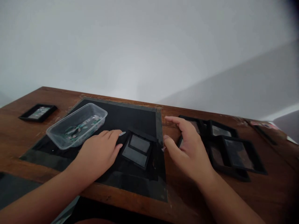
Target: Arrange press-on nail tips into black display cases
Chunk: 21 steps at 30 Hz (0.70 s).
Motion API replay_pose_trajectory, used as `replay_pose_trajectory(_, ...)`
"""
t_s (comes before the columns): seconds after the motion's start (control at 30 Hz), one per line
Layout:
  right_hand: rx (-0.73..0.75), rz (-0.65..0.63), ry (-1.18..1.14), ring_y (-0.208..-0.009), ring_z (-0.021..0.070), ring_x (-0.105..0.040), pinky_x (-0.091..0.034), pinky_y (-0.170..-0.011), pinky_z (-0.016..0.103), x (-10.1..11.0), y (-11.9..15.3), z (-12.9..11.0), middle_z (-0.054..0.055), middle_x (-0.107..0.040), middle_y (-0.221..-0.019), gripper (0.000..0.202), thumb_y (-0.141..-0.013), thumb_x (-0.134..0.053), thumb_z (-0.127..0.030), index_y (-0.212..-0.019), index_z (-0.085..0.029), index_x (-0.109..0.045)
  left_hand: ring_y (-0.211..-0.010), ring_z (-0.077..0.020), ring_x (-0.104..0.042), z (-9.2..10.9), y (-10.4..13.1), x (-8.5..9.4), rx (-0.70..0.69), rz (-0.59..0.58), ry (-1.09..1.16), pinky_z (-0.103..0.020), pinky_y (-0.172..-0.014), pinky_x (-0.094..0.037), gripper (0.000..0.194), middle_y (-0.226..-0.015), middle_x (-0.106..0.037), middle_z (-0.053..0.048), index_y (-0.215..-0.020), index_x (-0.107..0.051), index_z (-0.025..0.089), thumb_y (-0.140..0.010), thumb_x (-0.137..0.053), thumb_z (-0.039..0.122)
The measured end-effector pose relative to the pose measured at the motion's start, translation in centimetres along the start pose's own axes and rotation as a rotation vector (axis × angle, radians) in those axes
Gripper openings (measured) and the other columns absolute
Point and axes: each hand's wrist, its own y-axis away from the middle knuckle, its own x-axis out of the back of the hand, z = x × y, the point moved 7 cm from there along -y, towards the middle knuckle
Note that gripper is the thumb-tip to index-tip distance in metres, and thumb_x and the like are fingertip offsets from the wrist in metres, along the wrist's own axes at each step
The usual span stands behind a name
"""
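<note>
My left hand (102,152) has its fingers curled together beside the left edge of a small black frame (137,149) with grey panels. A small shiny, pointed piece (122,133) shows at its fingertips, and the thumb lies just below. The frame sits on a black mat (126,115). My right hand (187,146) is held right of the mat, its thumb and forefinger spread apart with nothing visible between them. Left of my left hand, a clear plastic tub (56,137) holds several small green and shiny pieces.
Several black frames (240,154) overlap on the wooden table (184,193) beyond my right hand. Another black frame (38,112) with pale pieces inside lies at the far left. A grey wall (116,46) rises behind the table, and papers (267,125) lie at the right.
</note>
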Motion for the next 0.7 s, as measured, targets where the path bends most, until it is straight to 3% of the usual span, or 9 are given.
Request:
replay_pose_trajectory(0.13,0.127,-0.109,-0.037,-0.137,0.0331,-0.064,-0.055,-0.112,0.055,-1.1,0.5,-1.3,0.019,-0.065,-0.147,0.061,-0.097,-0.064,-0.037,-0.153,-0.017,-0.047,-0.122,-0.0362,-0.071,0.5,-1.7,-1.5,0.072,-0.111,0.012,-0.049,-0.091,-0.061,0.038,-0.138,-0.074,-0.017,-0.141,-0.068,0.013,-0.105,-0.056,0.019)
replay_pose_trajectory(0.3,0.203,-0.156,0.056,-0.122,0.0321,-0.07,-0.058,-0.103,0.055,-2.7,0.5,-1.5,0.013,-0.073,-0.132,0.047,-0.099,-0.068,-0.036,-0.142,-0.022,-0.055,-0.11,-0.0334,-0.072,0.2,-3.0,-1.9,0.087,-0.117,0.081,-0.047,-0.088,-0.06,0.03,-0.118,-0.077,-0.012,-0.124,-0.076,0.016,-0.106,-0.051,0.015)
replay_pose_trajectory(0.47,0.198,-0.175,0.06,-0.107,0.0283,-0.073,-0.059,-0.093,0.05,-3.0,0.6,-0.9,0.006,-0.077,-0.113,0.027,-0.102,-0.067,-0.032,-0.128,-0.028,-0.063,-0.108,-0.0302,-0.072,-0.4,-2.2,-2.3,0.074,-0.072,0.211,-0.046,-0.09,-0.06,0.031,-0.119,-0.077,-0.01,-0.127,-0.072,0.016,-0.104,-0.052,0.011)
replay_pose_trajectory(0.6,0.239,-0.158,0.121,-0.107,0.0296,-0.073,-0.058,-0.094,0.05,-2.6,0.6,-1.3,0.007,-0.078,-0.114,0.028,-0.102,-0.066,-0.035,-0.129,-0.027,-0.064,-0.098,-0.0254,-0.073,-0.4,-1.5,-2.2,0.012,-0.008,0.329,-0.041,-0.084,-0.059,0.025,-0.105,-0.077,-0.005,-0.106,-0.076,0.021,-0.102,-0.053,0.011)
replay_pose_trajectory(0.7,0.305,-0.115,0.144,-0.106,0.0302,-0.073,-0.057,-0.094,0.049,-2.2,0.5,-2.1,0.007,-0.078,-0.115,0.034,-0.098,-0.072,-0.036,-0.131,-0.027,-0.067,-0.096,-0.0232,-0.073,-0.1,-1.1,-1.5,-0.037,0.075,0.41,-0.039,-0.083,-0.057,0.022,-0.104,-0.078,-0.002,-0.105,-0.075,0.023,-0.102,-0.055,0.015)
